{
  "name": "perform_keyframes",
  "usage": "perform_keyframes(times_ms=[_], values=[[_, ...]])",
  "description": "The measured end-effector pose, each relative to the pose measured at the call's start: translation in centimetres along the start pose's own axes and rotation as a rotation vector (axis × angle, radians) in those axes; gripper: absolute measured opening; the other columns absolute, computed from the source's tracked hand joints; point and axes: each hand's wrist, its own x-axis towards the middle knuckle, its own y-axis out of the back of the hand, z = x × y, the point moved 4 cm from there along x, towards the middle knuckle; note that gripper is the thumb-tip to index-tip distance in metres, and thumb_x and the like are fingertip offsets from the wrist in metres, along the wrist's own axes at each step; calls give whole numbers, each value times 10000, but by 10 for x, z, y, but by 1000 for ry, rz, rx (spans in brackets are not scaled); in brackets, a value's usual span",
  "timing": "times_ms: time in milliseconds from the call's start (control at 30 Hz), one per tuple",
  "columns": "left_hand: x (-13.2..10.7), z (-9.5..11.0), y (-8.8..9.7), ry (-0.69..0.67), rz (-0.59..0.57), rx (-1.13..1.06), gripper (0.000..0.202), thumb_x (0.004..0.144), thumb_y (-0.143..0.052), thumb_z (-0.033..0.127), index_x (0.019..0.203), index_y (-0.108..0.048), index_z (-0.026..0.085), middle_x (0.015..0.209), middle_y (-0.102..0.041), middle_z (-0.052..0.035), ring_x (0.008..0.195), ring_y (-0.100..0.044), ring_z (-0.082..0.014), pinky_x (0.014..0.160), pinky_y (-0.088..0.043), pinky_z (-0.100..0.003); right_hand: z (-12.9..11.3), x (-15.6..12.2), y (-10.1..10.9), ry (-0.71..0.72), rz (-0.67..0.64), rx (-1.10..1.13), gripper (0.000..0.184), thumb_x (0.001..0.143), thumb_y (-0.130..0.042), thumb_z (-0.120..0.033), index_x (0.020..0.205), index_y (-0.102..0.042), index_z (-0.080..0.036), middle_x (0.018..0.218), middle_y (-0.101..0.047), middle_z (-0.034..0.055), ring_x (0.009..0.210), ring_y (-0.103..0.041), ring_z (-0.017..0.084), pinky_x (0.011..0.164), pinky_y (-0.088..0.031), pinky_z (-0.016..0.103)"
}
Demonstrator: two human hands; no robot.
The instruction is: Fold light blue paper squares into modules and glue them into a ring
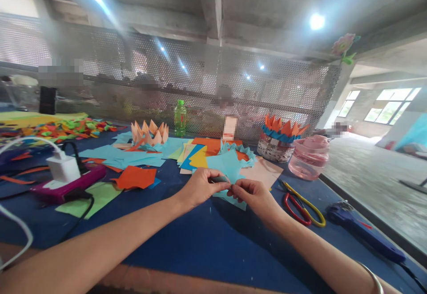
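Observation:
Near the middle of the blue table, my left hand (200, 188) pinches a small folded piece of blue paper (220, 179), which looks greyish in shadow. At its right end, the thumb and fingertips of my right hand (251, 195) are closed on the same piece. Just beyond my fingers lie light blue paper sheets (225, 163), partly covered by both hands. Behind them sits a ring of light blue folded points (245, 151) with orange inside. Scissors (305, 205) with one red and one yellow handle rest right of my right hand.
A blue glue gun (367, 231) and a pink water jug (309, 158) stand right, near a papered pot (275, 149) with orange points. Left are a purple power strip (71, 185) with charger and cables, and orange paper (136, 177). A peach paper ring (150, 136) and green bottle (180, 119) stand behind.

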Motion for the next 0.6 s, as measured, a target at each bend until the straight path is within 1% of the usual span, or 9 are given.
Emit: perform_keyframes(times_ms=[233, 433, 600], values=[[0, -1, -2, 9, -25, -37, 157, 679, -666, 278, 724, -693, 131, 664, -673, -13, 640, -571, -135, 603, -401, -219, 3, 1, 1, -12, -5, -2, 240, 780, -579, -350, 671, -615, -140, 683, -626, 9, 583, -434, 87, 552, -317, 215], [0, -3, -2, 31, 3, -49, 148, 668, -666, 277, 709, -669, 135, 653, -673, -9, 623, -570, -130, 598, -402, -220, 0, -1, 0, -24, -9, 6, 246, 775, -587, -354, 682, -630, -131, 685, -625, 13, 599, -443, 90, 567, -328, 215], [0, -3, -2, 18, 31, -50, 150, 664, -664, 282, 693, -640, 136, 636, -657, -8, 605, -562, -129, 579, -397, -224, 1, -2, -1, -16, -22, 9, 268, 790, -582, -379, 726, -664, -132, 693, -629, 17, 619, -463, 98, 583, -341, 220]])
